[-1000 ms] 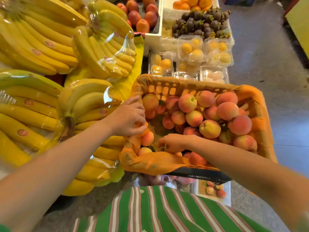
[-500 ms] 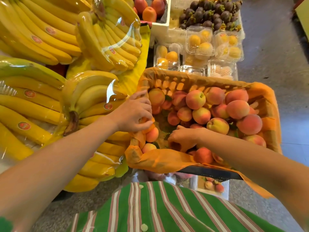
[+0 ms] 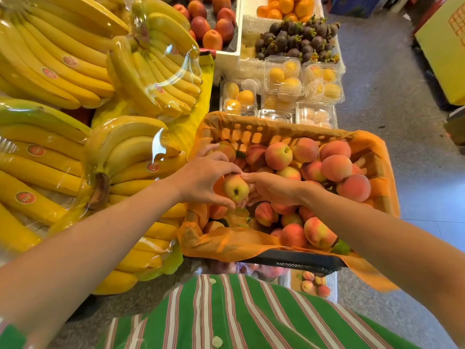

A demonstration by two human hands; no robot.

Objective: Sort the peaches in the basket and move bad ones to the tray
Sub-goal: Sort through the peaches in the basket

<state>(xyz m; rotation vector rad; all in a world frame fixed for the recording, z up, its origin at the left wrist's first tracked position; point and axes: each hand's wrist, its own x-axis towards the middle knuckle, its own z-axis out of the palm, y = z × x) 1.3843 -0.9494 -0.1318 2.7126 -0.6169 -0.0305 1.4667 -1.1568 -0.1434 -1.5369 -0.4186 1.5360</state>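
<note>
A basket lined with orange paper holds several pink-yellow peaches. Above its left part, both my hands hold one yellowish peach, its stem pit facing me. My left hand curls round the peach from the left, thumb under it. My right hand grips it from the right with fingertips on top and beneath. Low at the right, below the basket's black edge, a tray with a few small peaches peeks out.
Wrapped banana bunches crowd the left side right up to the basket. Clear boxes of yellow fruit, mangosteens and red fruit lie behind. Grey floor runs along the right. My striped green shirt fills the bottom.
Both hands left the basket's near-left corner and came together, lifting one yellowish peach between them. The right hand rose from among the lower peaches.
</note>
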